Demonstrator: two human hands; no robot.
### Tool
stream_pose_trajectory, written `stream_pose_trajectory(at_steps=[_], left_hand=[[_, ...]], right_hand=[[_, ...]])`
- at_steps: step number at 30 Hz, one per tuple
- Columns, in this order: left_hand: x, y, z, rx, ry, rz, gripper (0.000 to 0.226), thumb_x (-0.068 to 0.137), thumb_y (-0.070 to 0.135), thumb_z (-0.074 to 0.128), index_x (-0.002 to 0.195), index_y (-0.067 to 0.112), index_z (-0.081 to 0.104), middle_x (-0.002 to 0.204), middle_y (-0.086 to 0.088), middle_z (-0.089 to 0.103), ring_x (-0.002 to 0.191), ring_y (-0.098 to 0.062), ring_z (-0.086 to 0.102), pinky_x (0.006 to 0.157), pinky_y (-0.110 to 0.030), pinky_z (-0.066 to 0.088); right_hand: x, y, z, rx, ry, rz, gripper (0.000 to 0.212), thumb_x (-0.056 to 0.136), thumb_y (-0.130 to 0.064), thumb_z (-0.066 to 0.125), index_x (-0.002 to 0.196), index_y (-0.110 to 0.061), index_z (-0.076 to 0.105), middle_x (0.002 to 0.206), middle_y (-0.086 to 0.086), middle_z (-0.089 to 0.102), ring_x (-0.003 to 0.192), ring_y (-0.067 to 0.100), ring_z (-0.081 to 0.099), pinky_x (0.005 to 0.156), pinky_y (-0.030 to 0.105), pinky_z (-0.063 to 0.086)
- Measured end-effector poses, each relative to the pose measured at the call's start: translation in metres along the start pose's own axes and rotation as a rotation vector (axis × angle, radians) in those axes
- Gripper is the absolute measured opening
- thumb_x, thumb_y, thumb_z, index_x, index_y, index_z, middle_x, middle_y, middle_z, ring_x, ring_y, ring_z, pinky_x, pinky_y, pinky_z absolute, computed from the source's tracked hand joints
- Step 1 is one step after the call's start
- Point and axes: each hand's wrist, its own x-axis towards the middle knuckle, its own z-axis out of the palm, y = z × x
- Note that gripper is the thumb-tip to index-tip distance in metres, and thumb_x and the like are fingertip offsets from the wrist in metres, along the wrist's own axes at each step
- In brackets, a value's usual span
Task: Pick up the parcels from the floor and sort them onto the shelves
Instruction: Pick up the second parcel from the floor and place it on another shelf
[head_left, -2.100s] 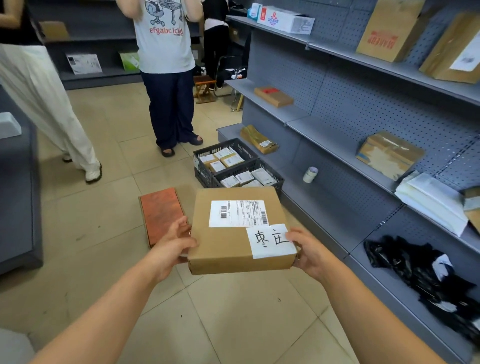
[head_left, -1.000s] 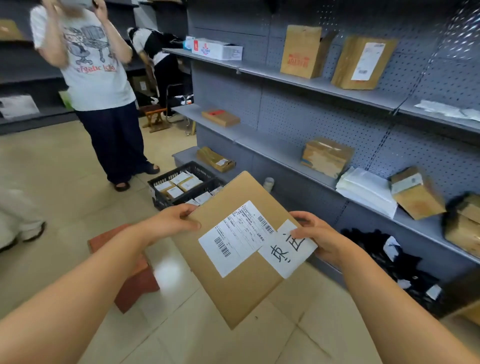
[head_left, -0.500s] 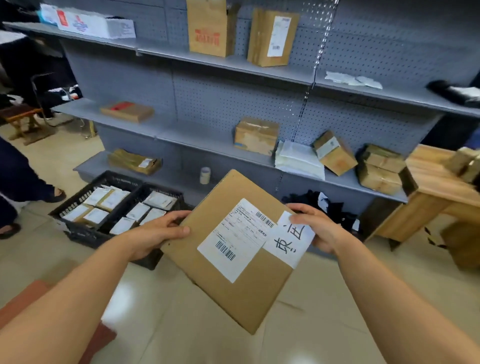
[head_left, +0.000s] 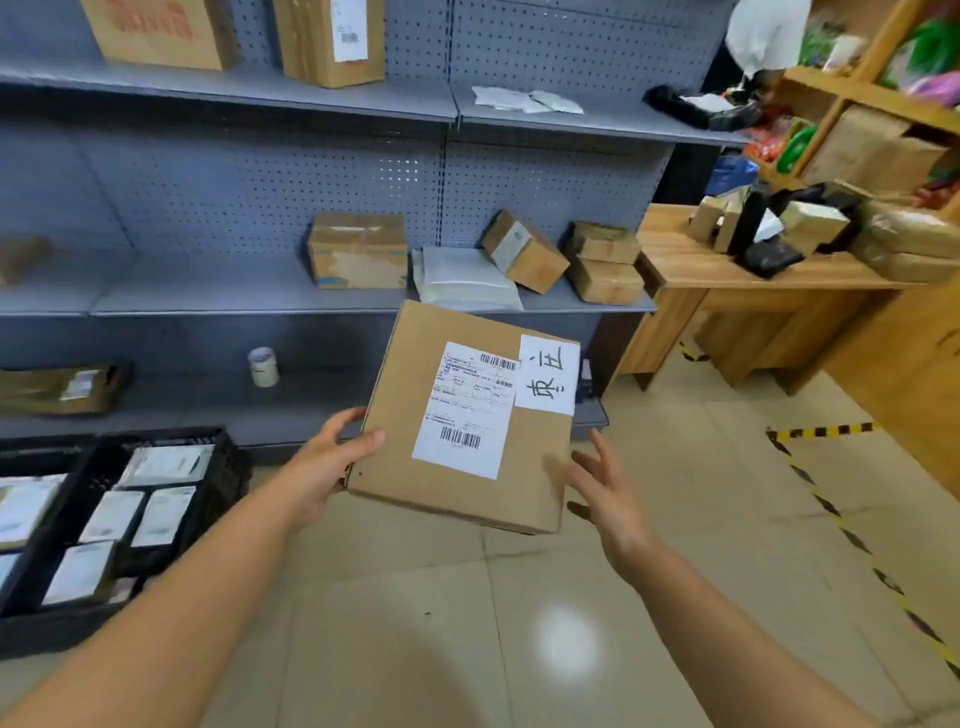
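Parcel (head_left: 470, 415) is held flat above the floor, pinched at its near-left corner by the left hand (head_left: 324, 470). Right hand (head_left: 605, 491) is spread open beside its right edge. Middle shelf (head_left: 249, 299) lies just beyond its far edge.

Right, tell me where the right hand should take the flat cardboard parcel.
Probably the right edge of the parcel, approached from the right. It is flat and tilted, the left hand pinches the left edge, and the right hand hovers open beside the free edge.
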Motion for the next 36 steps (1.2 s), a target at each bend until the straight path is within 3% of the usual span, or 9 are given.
stream_pose_trajectory(at_steps=[4, 10, 14, 18, 23, 27, 30, 33, 36], left_hand=[[0.024, 0.005, 0.056, 0.010, -0.088, 0.002, 0.042, 0.084, 0.025, 0.062, 0.121, 0.031, 0.044, 0.078, 0.007, 0.074, 0.080, -0.020, 0.066, 0.084, -0.040, 0.049], [0.035, 0.014, 0.157, 0.080, -0.235, 0.031, 0.052, 0.083, 0.030, 0.063, 0.131, 0.028, 0.042, 0.121, -0.007, 0.060, 0.098, -0.023, 0.063, 0.089, -0.046, 0.049], [0.040, 0.019, 0.227, 0.178, -0.351, 0.113, 0.066, 0.076, 0.033, 0.071, 0.135, 0.029, 0.040, 0.131, 0.001, 0.054, 0.104, -0.017, 0.061, 0.090, -0.038, 0.049], [0.041, 0.019, 0.297, 0.332, -0.452, 0.187, 0.095, 0.051, 0.057, 0.073, 0.136, 0.036, 0.037, 0.135, -0.002, 0.053, 0.118, -0.022, 0.055, 0.102, -0.048, 0.042], [0.025, 0.015, 0.390, 0.376, -0.551, 0.283, 0.090, 0.058, 0.055, 0.068, 0.139, 0.036, 0.034, 0.138, 0.003, 0.050, 0.124, -0.018, 0.049, 0.107, -0.046, 0.036], [0.004, 0.009, 0.464, 0.380, -0.608, 0.405, 0.068, 0.084, 0.020, 0.063, 0.143, 0.027, 0.029, 0.138, 0.006, 0.045, 0.127, -0.015, 0.044, 0.107, -0.034, 0.032], [-0.010, 0.002, 0.514, 0.405, -0.677, 0.467, 0.077, 0.083, 0.010, 0.063, 0.145, 0.028, 0.021, 0.139, 0.009, 0.040, 0.126, -0.011, 0.040, 0.107, -0.030, 0.033], [-0.022, -0.002, 0.556, 0.419, -0.749, 0.501, 0.084, 0.079, 0.004, 0.066, 0.145, 0.025, 0.019, 0.131, 0.013, 0.038, 0.116, -0.003, 0.038, 0.079, 0.002, 0.035], [-0.025, -0.007, 0.596, 0.444, -0.816, 0.502, 0.089, 0.076, 0.000, 0.069, 0.146, 0.023, 0.019, 0.130, 0.013, 0.037, 0.115, -0.003, 0.038, 0.067, 0.008, 0.032]], right_hand=[[-0.017, 0.005, -0.019, -0.046, 0.068, -0.137, 0.076, 0.078, -0.018, 0.072, 0.134, -0.050, 0.032, 0.129, -0.012, 0.055, 0.111, 0.011, 0.058, 0.076, 0.020, 0.053], [-0.032, 0.005, -0.086, -0.096, 0.270, -0.144, 0.108, 0.061, -0.032, 0.077, 0.144, -0.045, 0.010, 0.145, -0.021, 0.030, 0.133, 0.005, 0.036, 0.109, 0.036, 0.038], [-0.044, 0.005, -0.143, -0.128, 0.396, -0.144, 0.107, 0.059, -0.035, 0.077, 0.146, -0.037, 0.014, 0.141, -0.017, 0.031, 0.132, 0.008, 0.037, 0.110, 0.039, 0.037], [-0.058, 0.006, -0.205, -0.163, 0.535, -0.151, 0.096, 0.068, -0.021, 0.079, 0.145, -0.032, 0.023, 0.132, -0.009, 0.035, 0.127, 0.009, 0.039, 0.106, 0.030, 0.036], [-0.083, 0.007, -0.278, -0.183, 0.674, -0.176, 0.092, 0.071, -0.015, 0.078, 0.144, -0.033, 0.024, 0.128, -0.008, 0.035, 0.119, 0.007, 0.039, 0.095, 0.021, 0.035], [-0.109, 0.008, -0.333, -0.187, 0.778, -0.181, 0.091, 0.072, -0.017, 0.077, 0.144, -0.033, 0.024, 0.128, -0.014, 0.031, 0.119, 0.003, 0.035, 0.096, 0.020, 0.032], [-0.128, 0.009, -0.370, -0.219, 0.858, -0.173, 0.090, 0.072, -0.019, 0.077, 0.144, -0.032, 0.025, 0.134, -0.014, 0.030, 0.124, 0.002, 0.031, 0.105, 0.024, 0.030], [-0.144, 0.011, -0.399, -0.213, 0.918, -0.153, 0.090, 0.073, -0.020, 0.076, 0.145, -0.032, 0.023, 0.136, -0.015, 0.029, 0.125, 0.001, 0.030, 0.106, 0.025, 0.030], [-0.156, 0.015, -0.424, -0.207, 0.981, -0.126, 0.090, 0.075, -0.020, 0.075, 0.145, -0.033, 0.021, 0.135, -0.017, 0.027, 0.122, 0.000, 0.029, 0.101, 0.022, 0.028]])
